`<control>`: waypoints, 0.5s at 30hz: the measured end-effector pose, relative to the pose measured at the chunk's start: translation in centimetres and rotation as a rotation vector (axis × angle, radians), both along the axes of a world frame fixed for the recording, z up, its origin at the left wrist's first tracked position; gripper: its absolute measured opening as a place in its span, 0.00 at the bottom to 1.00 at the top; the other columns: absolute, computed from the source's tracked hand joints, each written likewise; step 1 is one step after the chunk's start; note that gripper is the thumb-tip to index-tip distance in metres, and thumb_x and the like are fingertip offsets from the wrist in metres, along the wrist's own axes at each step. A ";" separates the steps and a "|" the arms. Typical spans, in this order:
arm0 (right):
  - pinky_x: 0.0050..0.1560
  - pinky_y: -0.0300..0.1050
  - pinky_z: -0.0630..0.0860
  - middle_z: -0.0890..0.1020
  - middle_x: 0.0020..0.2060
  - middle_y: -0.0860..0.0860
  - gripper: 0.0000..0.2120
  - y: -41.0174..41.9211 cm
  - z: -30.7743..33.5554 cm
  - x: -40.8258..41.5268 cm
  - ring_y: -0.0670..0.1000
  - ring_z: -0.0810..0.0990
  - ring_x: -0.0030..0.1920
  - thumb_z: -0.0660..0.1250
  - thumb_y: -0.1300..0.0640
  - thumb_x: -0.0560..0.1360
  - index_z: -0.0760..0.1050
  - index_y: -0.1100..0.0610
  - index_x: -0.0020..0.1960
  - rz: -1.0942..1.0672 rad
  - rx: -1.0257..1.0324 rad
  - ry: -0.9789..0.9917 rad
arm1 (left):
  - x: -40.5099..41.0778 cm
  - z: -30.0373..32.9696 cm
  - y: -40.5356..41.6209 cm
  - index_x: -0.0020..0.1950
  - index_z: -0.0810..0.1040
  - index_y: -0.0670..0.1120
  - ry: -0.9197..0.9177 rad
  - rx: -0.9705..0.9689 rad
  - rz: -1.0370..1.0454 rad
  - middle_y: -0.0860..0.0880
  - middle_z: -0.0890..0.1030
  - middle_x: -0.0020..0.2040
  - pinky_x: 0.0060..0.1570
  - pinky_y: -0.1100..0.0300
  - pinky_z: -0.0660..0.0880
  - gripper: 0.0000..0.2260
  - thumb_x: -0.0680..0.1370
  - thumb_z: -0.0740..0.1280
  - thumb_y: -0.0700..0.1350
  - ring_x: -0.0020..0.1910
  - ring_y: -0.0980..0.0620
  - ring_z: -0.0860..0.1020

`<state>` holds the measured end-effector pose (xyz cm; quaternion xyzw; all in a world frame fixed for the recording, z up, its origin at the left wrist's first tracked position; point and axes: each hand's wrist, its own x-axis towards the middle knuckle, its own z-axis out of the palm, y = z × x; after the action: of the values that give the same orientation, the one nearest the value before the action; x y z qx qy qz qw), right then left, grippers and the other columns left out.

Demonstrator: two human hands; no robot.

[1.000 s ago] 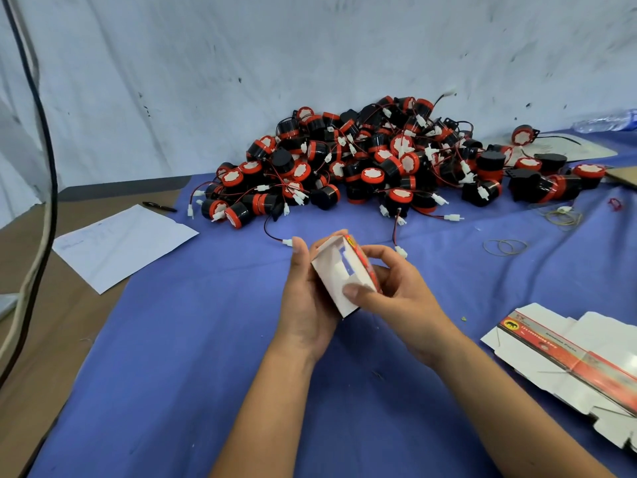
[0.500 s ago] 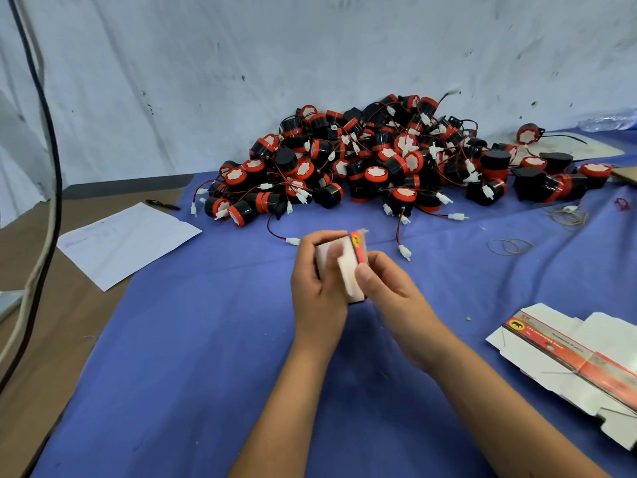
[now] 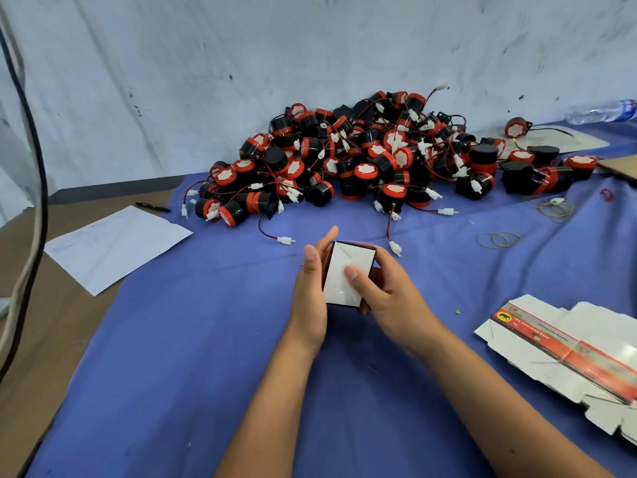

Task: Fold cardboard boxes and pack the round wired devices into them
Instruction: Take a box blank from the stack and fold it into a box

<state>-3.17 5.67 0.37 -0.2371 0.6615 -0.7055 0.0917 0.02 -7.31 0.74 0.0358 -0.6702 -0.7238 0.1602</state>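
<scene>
A small folded cardboard box [image 3: 344, 281], white on the face turned toward me with a red and black edge at its top, is held above the blue cloth between both hands. My left hand [image 3: 310, 288] lies along its left side with fingers fairly straight. My right hand [image 3: 386, 291] wraps round its right side and its thumb presses on the white face. Behind them a large heap of round black-and-red wired devices [image 3: 372, 160] with white plugs lies against the wall. What is inside the box is hidden.
Flat unfolded box blanks [image 3: 568, 350] lie at the right on the blue cloth [image 3: 193, 339]. Rubber bands [image 3: 499, 239] lie right of the hands. A white paper sheet [image 3: 113, 246] and a pen [image 3: 153, 207] lie at left. A cable [image 3: 38, 188] hangs at far left.
The box has been turned so its broad white face points at me. Both hands have shifted around it, and the right thumb now presses on that face.
</scene>
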 end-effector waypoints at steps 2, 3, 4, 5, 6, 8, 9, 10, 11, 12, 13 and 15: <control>0.33 0.37 0.73 0.83 0.40 0.42 0.09 0.1 0.1 0.0 0.42 0.77 0.35 0.65 0.53 0.84 0.74 0.47 0.64 0.014 -0.033 0.005 | 0.0 0.0 0.2 0.75 0.74 0.56 0.022 -0.058 0.007 0.45 0.82 0.66 0.63 0.43 0.79 0.28 0.80 0.55 0.68 0.64 0.46 0.81; 0.33 0.36 0.73 0.82 0.40 0.41 0.10 0.1 0.2 0.0 0.41 0.77 0.36 0.65 0.55 0.84 0.75 0.48 0.64 0.015 -0.046 0.012 | 0.0 -0.1 0.3 0.75 0.74 0.55 0.037 -0.091 0.016 0.44 0.80 0.68 0.66 0.41 0.77 0.29 0.79 0.57 0.68 0.66 0.45 0.80; 0.33 0.36 0.73 0.82 0.40 0.41 0.10 0.2 0.3 0.0 0.41 0.77 0.36 0.65 0.57 0.84 0.75 0.50 0.65 0.013 -0.053 0.019 | 0.0 -0.2 0.3 0.75 0.73 0.55 0.049 -0.128 0.023 0.44 0.78 0.70 0.68 0.40 0.75 0.30 0.77 0.58 0.68 0.68 0.45 0.78; 0.34 0.35 0.73 0.83 0.41 0.41 0.11 0.2 0.3 -0.1 0.41 0.78 0.37 0.65 0.58 0.84 0.75 0.51 0.65 0.008 -0.052 0.028 | -0.1 -0.3 0.3 0.75 0.73 0.54 0.056 -0.162 0.031 0.44 0.77 0.71 0.70 0.41 0.73 0.31 0.77 0.59 0.67 0.70 0.45 0.76; 0.35 0.33 0.74 0.83 0.43 0.41 0.12 0.3 0.4 -0.1 0.40 0.79 0.39 0.64 0.60 0.84 0.75 0.52 0.66 0.000 -0.050 0.037 | -0.2 -0.3 0.3 0.76 0.73 0.54 0.062 -0.181 0.042 0.45 0.76 0.72 0.71 0.41 0.72 0.30 0.77 0.59 0.66 0.71 0.46 0.75; 0.38 0.32 0.75 0.84 0.47 0.40 0.14 0.3 0.3 -0.2 0.39 0.81 0.43 0.64 0.62 0.84 0.75 0.52 0.67 -0.033 -0.031 0.055 | -0.3 -0.5 0.3 0.76 0.73 0.53 0.081 -0.200 0.057 0.47 0.75 0.72 0.72 0.44 0.72 0.26 0.80 0.59 0.63 0.72 0.50 0.75; 0.39 0.32 0.75 0.84 0.49 0.40 0.15 0.2 0.2 -0.1 0.39 0.81 0.45 0.63 0.62 0.84 0.75 0.50 0.67 -0.057 -0.015 0.064 | -0.3 -0.6 0.4 0.76 0.73 0.54 0.091 -0.222 0.068 0.50 0.75 0.72 0.72 0.47 0.72 0.26 0.80 0.59 0.63 0.72 0.53 0.74; 0.39 0.32 0.75 0.84 0.51 0.41 0.16 0.2 0.3 -0.1 0.40 0.82 0.46 0.63 0.62 0.83 0.75 0.49 0.68 -0.075 -0.004 0.067 | -0.3 -0.6 0.4 0.75 0.73 0.55 0.106 -0.247 0.083 0.52 0.75 0.71 0.72 0.50 0.73 0.26 0.80 0.59 0.64 0.71 0.56 0.74; 0.39 0.32 0.75 0.84 0.51 0.42 0.16 0.3 0.3 -0.2 0.40 0.81 0.46 0.64 0.62 0.83 0.76 0.49 0.68 -0.073 -0.010 0.055 | -0.4 -0.7 0.4 0.75 0.73 0.55 0.120 -0.258 0.095 0.53 0.74 0.71 0.71 0.51 0.73 0.27 0.79 0.58 0.65 0.71 0.57 0.74; 0.38 0.33 0.75 0.85 0.51 0.43 0.15 0.4 0.4 -0.4 0.41 0.82 0.46 0.65 0.62 0.83 0.77 0.49 0.67 -0.044 -0.037 0.032 | -0.4 -0.7 0.4 0.75 0.73 0.56 0.124 -0.245 0.099 0.52 0.75 0.71 0.71 0.49 0.73 0.28 0.79 0.58 0.65 0.71 0.55 0.74; 0.39 0.35 0.75 0.85 0.52 0.46 0.15 0.6 0.5 -0.5 0.43 0.82 0.47 0.66 0.60 0.82 0.77 0.50 0.67 0.010 -0.072 0.002 | -0.5 -0.8 0.3 0.76 0.73 0.56 0.113 -0.212 0.093 0.50 0.75 0.71 0.71 0.45 0.73 0.27 0.79 0.57 0.65 0.71 0.51 0.75; 0.47 0.41 0.80 0.85 0.57 0.52 0.17 0.9 0.8 -0.6 0.50 0.84 0.56 0.70 0.57 0.79 0.78 0.52 0.67 0.096 -0.131 -0.055 | -0.7 -0.9 -0.1 0.75 0.73 0.57 0.087 -0.132 0.067 0.45 0.76 0.71 0.69 0.39 0.73 0.25 0.82 0.55 0.63 0.70 0.45 0.76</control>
<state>-3.81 6.59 1.12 -0.2547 0.5992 -0.7482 0.1279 -0.69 -7.41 -0.16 0.0159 -0.7072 -0.6732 0.2152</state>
